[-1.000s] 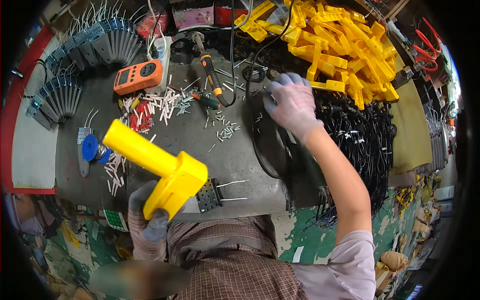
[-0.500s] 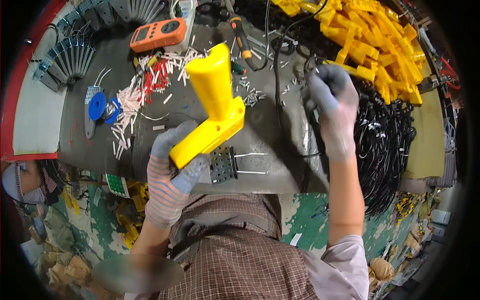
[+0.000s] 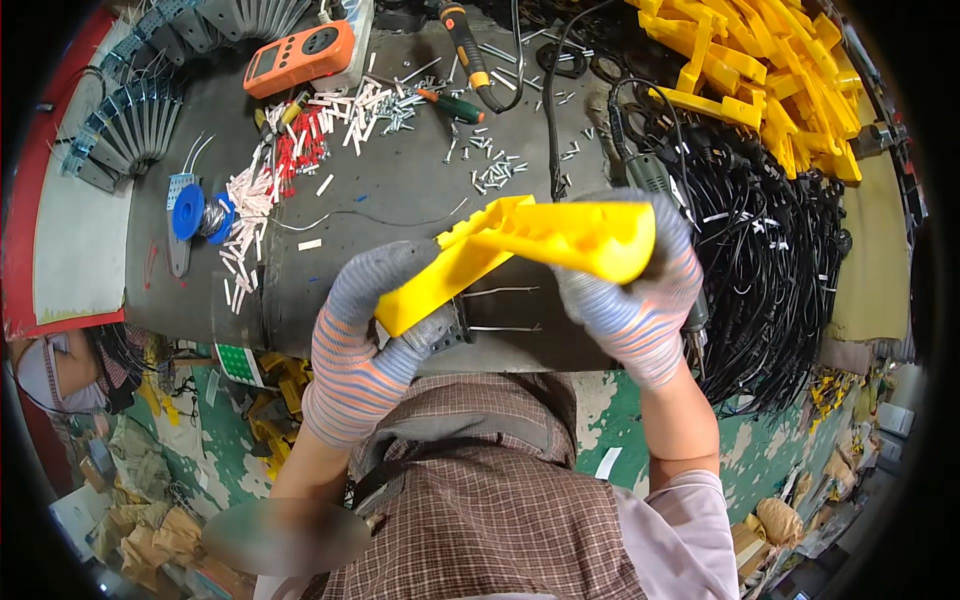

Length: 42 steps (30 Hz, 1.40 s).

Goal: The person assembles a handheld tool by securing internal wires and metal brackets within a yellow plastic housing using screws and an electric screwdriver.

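Note:
An angled yellow plastic housing (image 3: 490,245) is held over the near part of the dark bench; its ribbed inner side shows in part. My left hand (image 3: 365,330), in a striped knit glove, grips its lower left end between thumb and fingers. At the wide right end my right hand (image 3: 640,290), gloved alike, closes around the piece, with some fingers hidden behind it. Below the housing a perforated metal plate (image 3: 455,325) with two thin pale leads (image 3: 505,290) shows partly, beside my left fingertips. Whether the left hand touches this plate cannot be seen.
A corded electric screwdriver (image 3: 650,175) lies right of my right hand, by black cables (image 3: 770,290). Yellow housings (image 3: 760,80) are heaped at far right. Screws (image 3: 497,170), a green-handled screwdriver (image 3: 450,105), white sleeves (image 3: 245,200), a wire spool (image 3: 190,212) and an orange meter (image 3: 300,58) lie beyond.
My right hand has come left and nearer from the cables and now grips the housing. The housing has turned, its wide end swinging from pointing away to pointing right.

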Tool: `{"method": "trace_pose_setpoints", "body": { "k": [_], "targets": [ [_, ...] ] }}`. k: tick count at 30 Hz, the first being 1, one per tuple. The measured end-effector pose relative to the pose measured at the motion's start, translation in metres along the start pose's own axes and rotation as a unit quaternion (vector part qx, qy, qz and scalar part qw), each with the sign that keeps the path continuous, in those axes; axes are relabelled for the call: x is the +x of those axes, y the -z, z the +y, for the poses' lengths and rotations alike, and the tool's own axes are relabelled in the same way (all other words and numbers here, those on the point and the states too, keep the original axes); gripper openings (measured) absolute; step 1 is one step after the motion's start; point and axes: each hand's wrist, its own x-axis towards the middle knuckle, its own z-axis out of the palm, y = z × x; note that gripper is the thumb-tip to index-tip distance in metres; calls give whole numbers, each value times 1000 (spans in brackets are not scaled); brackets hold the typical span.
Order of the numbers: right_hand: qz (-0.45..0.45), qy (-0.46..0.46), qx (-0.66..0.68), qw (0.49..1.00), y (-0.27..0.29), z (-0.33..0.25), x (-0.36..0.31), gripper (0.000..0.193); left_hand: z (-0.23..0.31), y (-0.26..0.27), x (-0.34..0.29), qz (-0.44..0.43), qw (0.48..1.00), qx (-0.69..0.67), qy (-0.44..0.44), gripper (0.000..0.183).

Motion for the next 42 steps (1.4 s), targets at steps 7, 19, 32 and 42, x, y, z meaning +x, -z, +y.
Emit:
{"method": "trace_pose_setpoints", "body": {
  "k": [7,19,32,42],
  "targets": [
    [-194,102,-157,963,8,15,16,20,-5,15,-2,-62,979,182,-67,49],
    [-190,-62,-606,770,-6,80,179,32,-10,33,-33,73,995,65,3,54],
    [-110,-39,-139,983,8,0,27,9,-8,14,-12,72,995,-55,52,50],
    [-157,111,-303,934,4,-23,2,19,0,-6,-12,34,996,85,5,48]
  ]
}}
